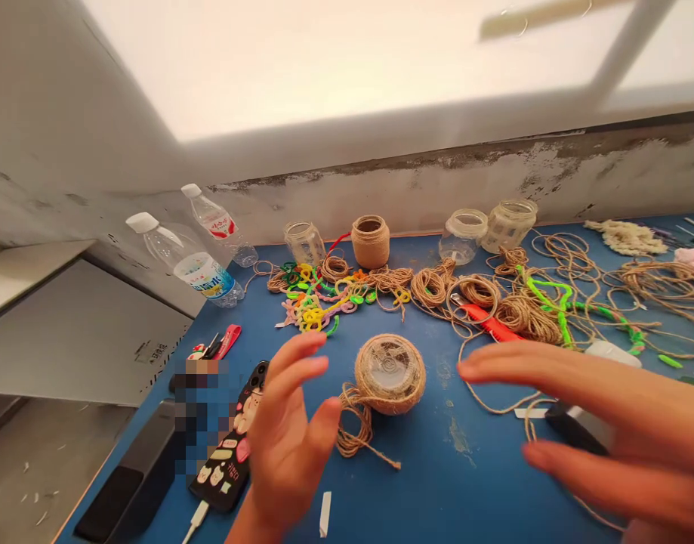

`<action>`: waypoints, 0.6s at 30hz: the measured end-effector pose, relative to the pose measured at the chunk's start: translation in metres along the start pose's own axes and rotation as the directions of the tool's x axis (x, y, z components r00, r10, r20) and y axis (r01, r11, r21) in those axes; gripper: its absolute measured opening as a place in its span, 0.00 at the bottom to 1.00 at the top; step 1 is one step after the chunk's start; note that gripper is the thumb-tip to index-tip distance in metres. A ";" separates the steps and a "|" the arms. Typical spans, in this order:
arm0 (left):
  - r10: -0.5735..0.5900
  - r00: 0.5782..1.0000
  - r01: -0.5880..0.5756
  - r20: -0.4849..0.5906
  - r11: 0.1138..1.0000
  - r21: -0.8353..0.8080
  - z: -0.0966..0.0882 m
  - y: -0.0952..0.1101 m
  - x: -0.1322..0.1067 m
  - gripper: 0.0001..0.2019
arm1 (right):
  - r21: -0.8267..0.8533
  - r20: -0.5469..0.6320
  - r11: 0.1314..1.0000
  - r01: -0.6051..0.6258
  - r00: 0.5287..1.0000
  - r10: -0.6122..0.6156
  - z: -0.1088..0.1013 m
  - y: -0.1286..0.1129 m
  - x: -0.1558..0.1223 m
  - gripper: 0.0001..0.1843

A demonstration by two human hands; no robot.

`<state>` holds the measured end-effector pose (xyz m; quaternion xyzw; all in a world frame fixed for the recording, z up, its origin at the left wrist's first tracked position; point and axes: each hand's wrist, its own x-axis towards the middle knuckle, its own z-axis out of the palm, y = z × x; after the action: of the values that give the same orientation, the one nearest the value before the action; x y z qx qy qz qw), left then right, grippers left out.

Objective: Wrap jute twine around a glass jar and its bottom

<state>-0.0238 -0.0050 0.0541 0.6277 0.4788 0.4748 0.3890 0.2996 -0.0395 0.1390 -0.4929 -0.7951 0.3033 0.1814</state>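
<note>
A glass jar wrapped in twine [390, 374] rests upside down on the blue table, its clear base facing up. Beside it on the left lies a small loose coil of the same twine [355, 427], with one cut end pointing right. My left hand [293, 423] is raised just left of the coil, fingers apart and holding nothing. On the other side, my right hand [601, 408] hovers with thumb and fingers spread, empty and slightly blurred. It partly hides a dark object with a white top [576, 423].
Twine bundles [431, 285], coloured pipe-cleaner shapes [313, 306] and a red utility knife [488, 321] lie across the middle. Behind stand a twine-covered jar [371, 243] and several glass jars [463, 238]. Water bottles [196, 268] and a phone [225, 461] are at left.
</note>
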 end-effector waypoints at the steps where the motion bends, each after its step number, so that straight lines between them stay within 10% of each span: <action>1: 0.010 1.000 -0.010 0.012 1.000 -0.013 0.001 -0.004 0.006 0.33 | 0.001 0.046 1.000 0.005 0.999 -0.005 -0.004 -0.010 0.023 0.31; 9: -0.055 0.926 0.142 0.373 0.967 -0.212 0.016 -0.029 0.022 0.52 | 0.090 0.191 0.991 -0.102 0.978 0.084 0.033 -0.021 0.088 0.48; 18: -0.081 0.941 0.181 0.328 0.940 -0.288 0.032 -0.022 0.007 0.39 | 0.103 0.182 0.994 -0.023 0.983 0.004 0.043 -0.030 0.095 0.37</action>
<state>0.0028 0.0055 0.0273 0.5910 0.3712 0.4127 0.5853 0.2112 0.0225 0.1254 -0.4583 -0.7880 0.3894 0.1318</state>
